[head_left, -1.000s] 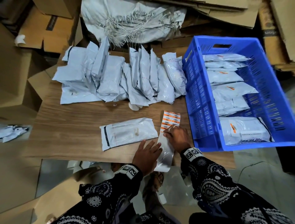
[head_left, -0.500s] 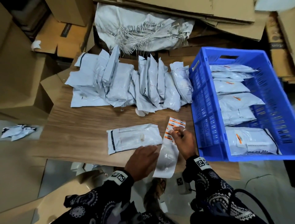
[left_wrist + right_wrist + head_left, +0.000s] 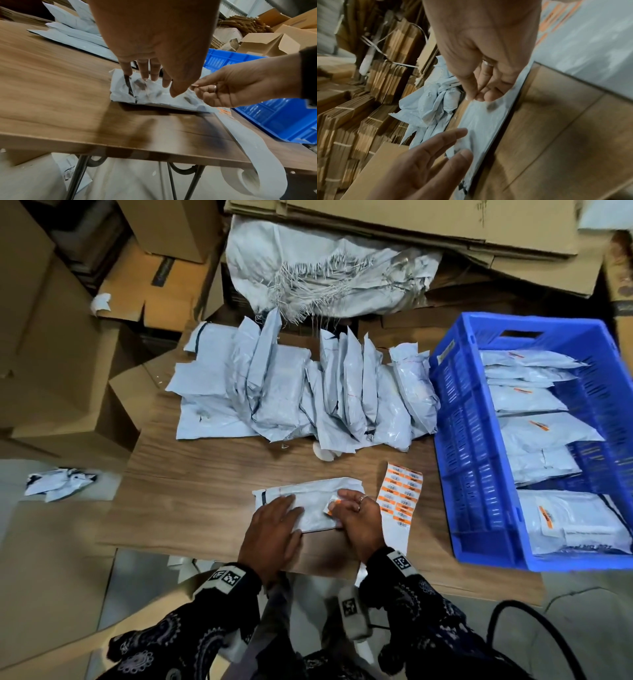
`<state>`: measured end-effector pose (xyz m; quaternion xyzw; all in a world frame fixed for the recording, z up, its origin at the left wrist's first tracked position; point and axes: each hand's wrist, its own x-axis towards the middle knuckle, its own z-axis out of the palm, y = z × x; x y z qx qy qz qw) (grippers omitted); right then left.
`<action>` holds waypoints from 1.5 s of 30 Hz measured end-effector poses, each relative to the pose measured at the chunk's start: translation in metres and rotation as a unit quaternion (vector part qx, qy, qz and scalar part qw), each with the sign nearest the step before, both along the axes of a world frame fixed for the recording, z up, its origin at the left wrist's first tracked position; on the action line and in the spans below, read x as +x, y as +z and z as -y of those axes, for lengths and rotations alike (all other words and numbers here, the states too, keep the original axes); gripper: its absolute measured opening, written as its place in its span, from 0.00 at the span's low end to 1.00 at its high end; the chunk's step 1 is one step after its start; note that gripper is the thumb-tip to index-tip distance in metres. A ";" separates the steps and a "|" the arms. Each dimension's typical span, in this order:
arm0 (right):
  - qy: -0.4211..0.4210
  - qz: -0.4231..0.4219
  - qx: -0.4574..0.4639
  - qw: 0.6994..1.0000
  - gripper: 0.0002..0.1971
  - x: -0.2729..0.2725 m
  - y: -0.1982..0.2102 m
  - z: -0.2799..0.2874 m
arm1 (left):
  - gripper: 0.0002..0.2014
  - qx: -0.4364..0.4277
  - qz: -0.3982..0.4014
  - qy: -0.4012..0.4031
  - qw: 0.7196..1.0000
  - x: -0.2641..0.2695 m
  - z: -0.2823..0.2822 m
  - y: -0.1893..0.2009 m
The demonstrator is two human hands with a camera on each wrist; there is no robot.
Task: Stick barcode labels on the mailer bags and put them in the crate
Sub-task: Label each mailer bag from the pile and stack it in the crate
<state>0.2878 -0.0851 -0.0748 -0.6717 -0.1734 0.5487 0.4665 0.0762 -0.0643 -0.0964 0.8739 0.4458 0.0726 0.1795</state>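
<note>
One mailer bag [image 3: 308, 508] lies flat on the surface [image 3: 205, 508] under our hands, so the label can go on smoothly. Our left hand [image 3: 274, 529] rests on it with fingers straight, pinning it. Our right hand [image 3: 359, 518] pinches a barcode label [image 3: 331, 506] at the bag's right end. Just right of that hand lies the label sheet [image 3: 400, 494]; beyond it, the crate [image 3: 472, 460] of labelled bags.

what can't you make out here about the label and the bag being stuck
- Label print: head view, too small, half under the right hand.
- Whether it touches the mailer bag: wrist views, blurred, fingertips cover it.
- Bag contents: opaque film; left hand lies flat on it.
- Label sheet text: too small.
</note>
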 end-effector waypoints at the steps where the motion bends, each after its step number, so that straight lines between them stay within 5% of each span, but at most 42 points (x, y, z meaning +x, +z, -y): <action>1: -0.017 0.000 -0.011 1.000 0.10 -0.004 -0.004 -0.002 | 0.23 0.002 0.000 -0.009 1.000 0.000 -0.001 0.001; 9: -0.031 0.054 -0.067 0.996 0.06 -0.012 -0.015 -0.002 | 0.23 -0.009 -0.022 -0.082 0.996 0.009 -0.010 -0.003; 18: 0.058 0.272 -0.110 0.954 0.05 -0.014 -0.009 -0.010 | 0.35 -0.002 -0.085 -0.125 0.988 0.018 -0.023 0.005; 27: -0.021 0.239 -0.136 0.961 0.04 -0.007 -0.014 -0.008 | 0.30 -0.002 -0.125 -0.148 0.981 0.022 -0.030 0.011; 30: 0.005 0.236 -0.143 0.961 0.14 -0.008 -0.022 -0.006 | 0.37 -0.013 -0.139 -0.149 0.979 0.025 -0.030 0.014; 34: 0.012 0.249 -0.153 0.956 0.06 -0.006 -0.024 -0.007 | 0.30 -0.028 -0.159 -0.154 0.975 0.024 -0.031 0.014; 38: 0.022 0.223 -0.162 0.961 0.10 -0.006 -0.017 -0.007 | 0.33 -0.046 -0.155 -0.154 0.975 0.022 -0.031 0.016; 42: 0.009 0.238 -0.141 0.961 0.03 -0.001 -0.013 0.000 | 0.23 -0.044 -0.107 -0.156 0.981 0.022 -0.035 0.023; 45: -0.005 0.248 -0.108 0.963 0.06 0.001 -0.007 0.006 | 0.31 -0.045 -0.059 -0.159 0.984 0.017 -0.039 0.027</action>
